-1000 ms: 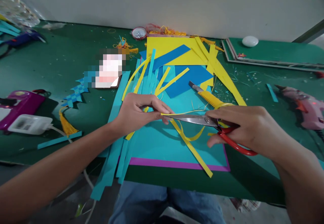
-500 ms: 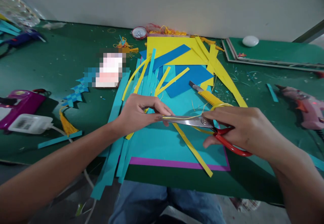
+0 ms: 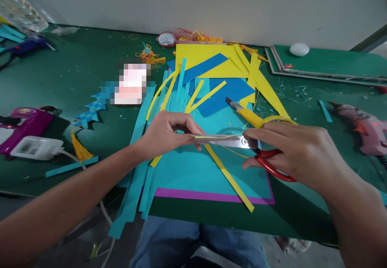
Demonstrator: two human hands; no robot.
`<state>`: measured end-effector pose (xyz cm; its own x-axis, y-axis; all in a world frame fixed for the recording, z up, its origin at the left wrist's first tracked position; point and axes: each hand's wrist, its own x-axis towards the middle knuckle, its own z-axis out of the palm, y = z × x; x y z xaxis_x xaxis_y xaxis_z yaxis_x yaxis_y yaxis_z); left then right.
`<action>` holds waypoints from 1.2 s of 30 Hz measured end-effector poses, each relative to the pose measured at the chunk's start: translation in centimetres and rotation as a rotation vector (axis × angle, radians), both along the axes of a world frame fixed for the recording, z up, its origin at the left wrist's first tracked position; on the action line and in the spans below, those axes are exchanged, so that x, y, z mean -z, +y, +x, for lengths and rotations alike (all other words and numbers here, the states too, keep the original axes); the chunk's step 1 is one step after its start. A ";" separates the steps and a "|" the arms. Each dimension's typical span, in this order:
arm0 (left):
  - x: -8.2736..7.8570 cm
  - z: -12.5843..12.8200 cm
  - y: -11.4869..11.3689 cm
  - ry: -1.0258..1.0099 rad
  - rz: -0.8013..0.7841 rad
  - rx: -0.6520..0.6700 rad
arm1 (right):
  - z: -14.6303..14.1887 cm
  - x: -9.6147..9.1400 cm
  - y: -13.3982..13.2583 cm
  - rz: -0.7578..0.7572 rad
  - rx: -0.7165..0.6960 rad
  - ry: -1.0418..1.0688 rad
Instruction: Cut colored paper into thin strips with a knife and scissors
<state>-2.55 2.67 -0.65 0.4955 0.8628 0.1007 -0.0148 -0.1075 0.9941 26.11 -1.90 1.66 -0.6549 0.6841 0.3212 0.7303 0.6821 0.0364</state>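
Note:
My left hand (image 3: 171, 132) is closed, thumb and fingertips pinching a narrow yellow strip (image 3: 208, 137). In my right hand (image 3: 299, 153) is a pair of scissors (image 3: 225, 140) with red handles, pointing left. Its blades reach my left fingertips, and the strip's thin edge runs along them; whether they cut into it I cannot tell. A yellow curl (image 3: 279, 118) arches over my right knuckles. Under both hands lie turquoise sheets (image 3: 187, 175) with a purple edge. Another stretch of yellow strip (image 3: 229, 178) slants across them; its upper end is hidden by the blades and fingers.
Behind the scissors lies a yellow-handled craft knife (image 3: 246, 113) on blue and yellow sheets (image 3: 202, 64). Turquoise strips (image 3: 137, 130) overhang the front edge at left. A pink glue gun (image 3: 359, 126) lies right, a purple power box (image 3: 30, 128) left, beside a blurred phone (image 3: 130, 84).
My right hand has shifted slightly right and turned a little, so the scissor blades show more of their flat side. My left hand keeps almost the same place and pinch.

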 end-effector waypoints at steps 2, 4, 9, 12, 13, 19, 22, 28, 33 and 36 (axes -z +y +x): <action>0.0 0.0 0.0 0.022 -0.008 -0.004 | -0.1 0.1 0.0 0.008 -0.004 0.002; -0.1 0.1 -0.1 0.038 -0.018 -0.008 | -0.1 0.1 0.1 -0.002 -0.014 0.012; -0.2 0.1 -0.2 0.047 -0.015 0.005 | -0.3 0.3 0.0 -0.037 -0.039 0.056; -0.2 0.1 -0.1 0.044 -0.009 0.013 | -0.6 0.2 0.0 -0.061 -0.055 0.094; -0.2 0.1 -0.1 0.045 -0.007 0.010 | -0.6 0.1 0.0 -0.081 -0.046 0.124; 0.0 0.0 0.1 0.009 0.049 -0.016 | -0.1 0.1 0.8 -0.309 0.245 0.372; 0.0 0.0 0.2 -0.011 0.061 -0.023 | 0.5 0.1 1.4 -0.529 0.345 0.540; -0.4 -0.1 0.4 0.014 0.069 -0.064 | 0.2 -1.0 1.3 -0.754 0.316 0.788; -0.2 -0.3 0.6 -0.024 0.033 -0.053 | -1.1 -1.7 0.5 -0.950 0.283 0.782; 0.1 -0.5 0.7 -0.050 0.003 -0.053 | -2.0 -1.7 0.4 -0.961 0.270 0.715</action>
